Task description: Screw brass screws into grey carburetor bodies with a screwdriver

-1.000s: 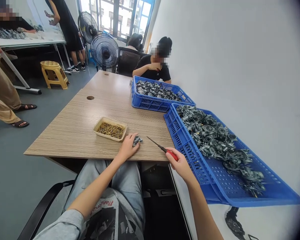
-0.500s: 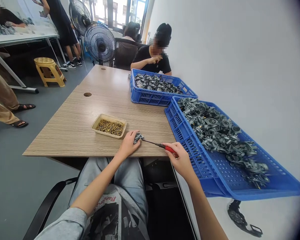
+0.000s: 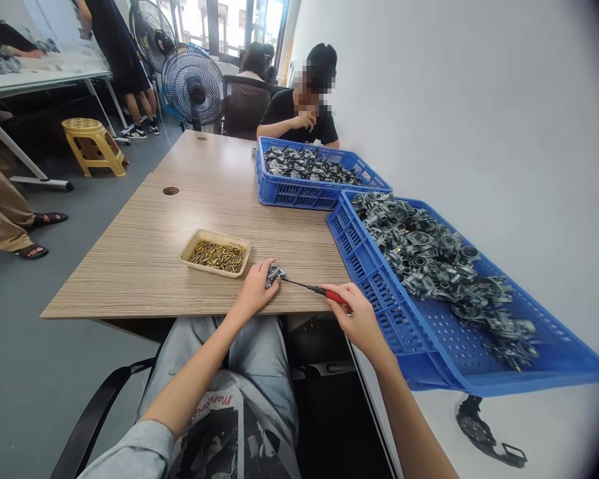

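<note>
A bright workroom with a pale wall, and in it a light wood-grain desk at which the wearer is seated. Nearest, on the wearer's lap, a white shirt with a dark printed picture carries red cursive lettering that begins "Man"; folds make the rest unreadable.

Both forearms stretch forward. The left hand lies low at the desk's near edge, fingers and thumb curved around a small grey metal part, most of it hidden in the grip. The right hand, wrist angled inward, is wrapped around the red handle of a thin-shafted screwdriver. Its dark shaft points left and its tip meets the part beside the left fingertips; whether it sits in a screw is too small to tell.

Just left of the left fingers is a cream rectangular plastic tray of brass-coloured pieces. Right of the right fingers, a blue perforated plastic crate holds heaped grey metal castings. Beyond the fingers, a similar blue slotted crate stands before a person in a black top, face blurred. Farther off are a dark round fan and bright windows.
</note>
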A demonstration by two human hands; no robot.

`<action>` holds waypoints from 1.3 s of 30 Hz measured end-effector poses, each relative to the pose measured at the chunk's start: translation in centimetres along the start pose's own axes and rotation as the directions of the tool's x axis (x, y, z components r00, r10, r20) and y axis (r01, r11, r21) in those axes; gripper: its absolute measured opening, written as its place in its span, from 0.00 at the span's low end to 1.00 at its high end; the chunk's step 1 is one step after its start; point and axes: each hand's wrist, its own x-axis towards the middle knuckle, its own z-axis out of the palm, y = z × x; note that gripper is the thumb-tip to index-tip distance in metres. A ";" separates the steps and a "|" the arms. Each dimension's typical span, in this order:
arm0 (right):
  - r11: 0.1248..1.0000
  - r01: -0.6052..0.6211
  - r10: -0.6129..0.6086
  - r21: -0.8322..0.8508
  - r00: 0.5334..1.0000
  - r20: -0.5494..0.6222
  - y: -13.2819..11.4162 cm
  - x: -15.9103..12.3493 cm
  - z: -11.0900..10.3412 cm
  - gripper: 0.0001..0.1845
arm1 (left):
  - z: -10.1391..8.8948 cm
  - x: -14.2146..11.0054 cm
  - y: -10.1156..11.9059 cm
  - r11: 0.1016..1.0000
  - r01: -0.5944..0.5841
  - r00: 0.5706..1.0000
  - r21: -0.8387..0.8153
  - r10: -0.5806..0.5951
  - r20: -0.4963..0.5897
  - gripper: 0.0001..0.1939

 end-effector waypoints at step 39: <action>0.998 0.047 -0.047 -0.037 0.999 -0.007 -0.7 -0.3 -0.3 0.16 | 0.0 0.0 0.3 0.999 0.009 1.000 0.038 -0.009 -0.012 0.31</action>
